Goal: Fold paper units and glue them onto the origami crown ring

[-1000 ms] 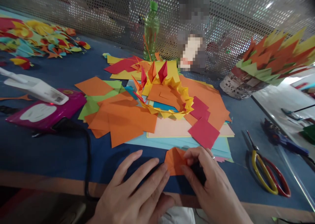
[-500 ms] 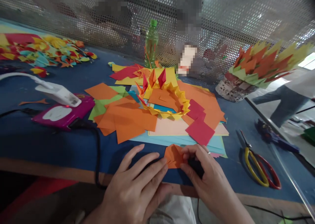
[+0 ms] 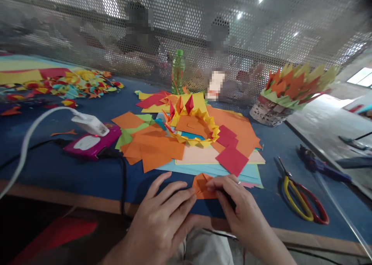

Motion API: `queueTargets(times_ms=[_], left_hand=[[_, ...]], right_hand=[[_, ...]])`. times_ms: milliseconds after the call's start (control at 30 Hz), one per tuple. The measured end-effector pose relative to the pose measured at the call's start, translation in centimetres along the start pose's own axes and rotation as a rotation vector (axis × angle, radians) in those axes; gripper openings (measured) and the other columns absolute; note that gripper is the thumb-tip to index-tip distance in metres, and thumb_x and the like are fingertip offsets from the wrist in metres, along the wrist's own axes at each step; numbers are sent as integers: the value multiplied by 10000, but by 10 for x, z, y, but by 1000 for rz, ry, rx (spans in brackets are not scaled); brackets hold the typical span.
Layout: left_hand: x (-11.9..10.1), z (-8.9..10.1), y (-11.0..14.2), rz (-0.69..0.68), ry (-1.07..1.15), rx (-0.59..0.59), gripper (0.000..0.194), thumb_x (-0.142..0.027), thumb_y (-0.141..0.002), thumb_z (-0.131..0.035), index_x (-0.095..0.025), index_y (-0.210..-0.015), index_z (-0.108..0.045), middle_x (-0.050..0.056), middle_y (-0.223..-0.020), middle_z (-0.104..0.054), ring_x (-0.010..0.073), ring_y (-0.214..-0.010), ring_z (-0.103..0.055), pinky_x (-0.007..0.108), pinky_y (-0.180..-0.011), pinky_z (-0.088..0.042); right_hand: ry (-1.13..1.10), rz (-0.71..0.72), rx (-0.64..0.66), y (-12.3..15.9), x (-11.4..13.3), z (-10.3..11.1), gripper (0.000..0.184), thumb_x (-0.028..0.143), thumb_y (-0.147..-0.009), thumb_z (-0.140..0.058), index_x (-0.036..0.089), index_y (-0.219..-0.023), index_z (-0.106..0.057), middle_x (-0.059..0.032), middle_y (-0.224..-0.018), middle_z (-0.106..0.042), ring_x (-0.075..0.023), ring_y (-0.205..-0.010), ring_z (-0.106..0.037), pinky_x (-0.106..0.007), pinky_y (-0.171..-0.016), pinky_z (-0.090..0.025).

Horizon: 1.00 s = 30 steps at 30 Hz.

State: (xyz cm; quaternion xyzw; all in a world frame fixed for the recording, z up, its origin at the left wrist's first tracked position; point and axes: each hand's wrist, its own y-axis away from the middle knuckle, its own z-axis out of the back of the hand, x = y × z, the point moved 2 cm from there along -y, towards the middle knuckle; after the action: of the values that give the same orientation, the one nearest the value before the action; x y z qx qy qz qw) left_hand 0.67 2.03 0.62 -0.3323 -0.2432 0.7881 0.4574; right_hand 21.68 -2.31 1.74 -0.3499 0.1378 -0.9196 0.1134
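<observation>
A small folded piece of orange paper lies on the blue tabletop near its front edge, between my hands. My left hand is open, its fingers stretched and spread, with fingertips resting on the paper's left side. Closed at the fingertips, my right hand pinches the paper's right side, and a ring shows on one finger. Just beyond stands a ring of folded yellow paper with several red and orange points. Loose orange squares lie left of it and red squares lie right.
Scissors and a purple glue gun lie at the right. A paper-filled pot stands behind them. A magenta power strip with cables sits left. Beyond are a green bottle, colourful scraps and a perforated metal screen.
My right fingertips have moved left and inward over the orange paper. My left hand stays nearly in place. The view has shifted slightly.
</observation>
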Motion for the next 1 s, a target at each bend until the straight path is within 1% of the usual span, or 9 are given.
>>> queueTargets(times_ms=[100, 267, 400, 533, 633, 700, 833, 900, 1000], left_hand=[[-1, 7, -7, -21, -16, 93, 179, -213, -983, -632, -197, -1127, -737, -31, -1071, -782, 166, -1051, -666, 357, -1166, -287], [5, 13, -28, 12, 43, 90, 176, -196, -1026, -560, -215, -1101, -717, -19, -1074, -766, 158, -1085, -653, 373, -1150, -316], [15, 7, -47, 177, 102, 304, 188, -141, -1009, -518, -192, -1097, -677, 61, -1203, -719, 214, -1135, -648, 389, -1052, -446], [18, -6, -64, 278, 121, 407, 134, -133, -959, -554, -182, -1063, -623, 75, -1099, -698, 237, -1028, -672, 365, -901, -517], [18, -18, -72, 314, 168, 424, 139, -139, -924, -579, -190, -1052, -596, 53, -1056, -683, 207, -922, -664, 333, -840, -515], [18, -23, -76, 338, 225, 432, 175, -107, -892, -568, -197, -1039, -601, 18, -952, -677, 174, -814, -645, 298, -773, -503], [20, -21, -77, 421, 376, 401, 164, -112, -859, -561, -208, -977, -621, -39, -730, -592, 124, -652, -579, 225, -617, -453], [21, -18, -74, 495, 465, 342, 134, -155, -869, -558, -208, -983, -605, -39, -749, -579, 105, -625, -571, 203, -579, -457], [22, -16, -66, 624, 614, 242, 150, -246, -889, -548, -207, -1033, -543, -32, -816, -573, 95, -621, -624, 211, -589, -531]], right_hand=[[11, 43, -28, 1, 1, 0, 231, 104, -1004, -445, 242, -1068, -618, -32, -1014, -710, -155, -958, -651, -269, -820, -539], [83, 90, -159, 8, 6, 0, 254, 81, -994, -466, 252, -1133, -591, -31, -1079, -690, -147, -1019, -644, -272, -896, -512], [179, 152, -247, 22, 12, -4, 271, 55, -972, -477, 244, -1122, -600, -43, -1058, -686, -161, -998, -644, -295, -888, -519], [181, 202, -223, 34, 15, -10, 264, 48, -949, -511, 235, -1113, -600, -60, -1044, -686, -169, -952, -653, -295, -820, -550], [182, 234, -214, 38, 14, -13, 273, 41, -933, -520, 229, -1115, -595, -60, -1031, -696, -168, -932, -667, -298, -809, -563], [187, 262, -221, 38, 12, -13, 270, 41, -927, -522, 225, -1113, -591, -59, -1021, -701, -169, -924, -674, -300, -809, -567], [200, 291, -247, 39, 9, -10, 264, 46, -927, -528, 225, -1113, -585, -55, -1022, -707, -165, -921, -679, -291, -807, -566], [206, 293, -270, 41, 9, -8, 273, 60, -926, -544, 225, -1140, -584, -58, -1036, -708, -166, -934, -682, -286, -813, -569], [233, 280, -326, 42, 8, -8, 275, 121, -921, -602, 226, -1174, -583, -67, -1061, -693, -181, -959, -680, -293, -813, -574]])
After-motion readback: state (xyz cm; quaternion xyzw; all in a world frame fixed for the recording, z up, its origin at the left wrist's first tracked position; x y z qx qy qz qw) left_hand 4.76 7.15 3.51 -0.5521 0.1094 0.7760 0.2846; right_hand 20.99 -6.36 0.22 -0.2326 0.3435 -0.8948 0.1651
